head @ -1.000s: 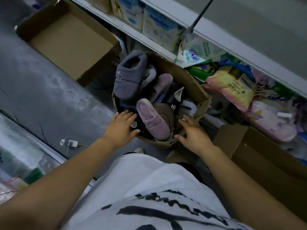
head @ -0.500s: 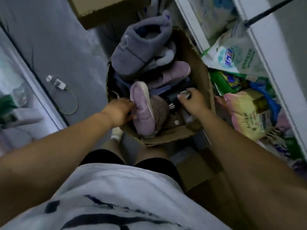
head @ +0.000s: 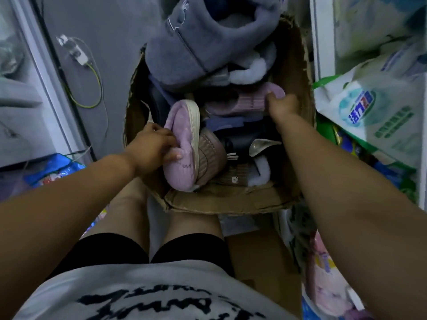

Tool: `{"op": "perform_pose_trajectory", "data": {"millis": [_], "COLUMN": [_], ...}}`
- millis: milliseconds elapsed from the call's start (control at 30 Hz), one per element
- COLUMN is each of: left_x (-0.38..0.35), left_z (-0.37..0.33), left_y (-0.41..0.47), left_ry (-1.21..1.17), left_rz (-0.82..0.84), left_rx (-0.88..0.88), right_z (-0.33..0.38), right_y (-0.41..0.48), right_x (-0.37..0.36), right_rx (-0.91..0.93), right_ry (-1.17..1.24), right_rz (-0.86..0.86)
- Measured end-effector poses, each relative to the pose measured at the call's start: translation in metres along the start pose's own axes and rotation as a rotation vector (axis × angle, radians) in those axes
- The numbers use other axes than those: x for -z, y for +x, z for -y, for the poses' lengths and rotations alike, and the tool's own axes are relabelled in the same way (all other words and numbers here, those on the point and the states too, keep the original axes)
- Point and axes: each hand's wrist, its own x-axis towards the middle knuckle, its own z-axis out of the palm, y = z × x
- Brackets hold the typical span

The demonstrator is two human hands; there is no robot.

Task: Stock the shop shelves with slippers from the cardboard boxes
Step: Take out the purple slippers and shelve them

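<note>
An open cardboard box [head: 231, 202] stands on the floor in front of my legs, full of slippers. My left hand [head: 153, 147] grips a pink slipper with a white sole [head: 182, 144] that stands on edge at the box's near left. My right hand [head: 283, 105] holds the end of another pink slipper [head: 251, 100] lying further back on the right. A large grey plush slipper [head: 196, 47] sits on top of the pile at the far end. Brown and dark slippers lie between my hands.
White shelving [head: 320, 42] runs along the right, with bagged goods [head: 374, 112] below it. A cable and charger [head: 79, 56] lie on the grey floor at left, beside a white unit [head: 27, 88]. Flattened cardboard [head: 254, 257] lies under my legs.
I have leaned closer over the box. My left hand has closed around the pink white-soled slipper; my right hand has reached further back and taken the second pink slipper.
</note>
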Motion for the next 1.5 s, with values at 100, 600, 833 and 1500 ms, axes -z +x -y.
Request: {"op": "perform_pose_trajectory", "data": {"millis": [100, 600, 833, 1500], "left_x": [-0.004, -0.005, 0.013, 0.124], "left_z": [0.0, -0.015, -0.034, -0.068], "left_y": [0.01, -0.003, -0.031, -0.13], "left_ry": [-0.022, -0.111, -0.338, -1.029], "left_rz": [-0.028, -0.124, -0.18, 0.05], "left_rx": [0.011, 0.04, 0.201, -0.042], "right_z": [-0.008, -0.027, -0.061, -0.045], "right_y": [0.016, -0.018, -0.136, -0.421], "right_x": [-0.011, 0.001, 0.024, -0.067], "right_rx": [-0.03, -0.007, 0.048, -0.073], "right_ry": [0.047, 0.157, 0.338, 1.438], "right_rz": [-0.024, 0.029, -0.057, -0.359]}}
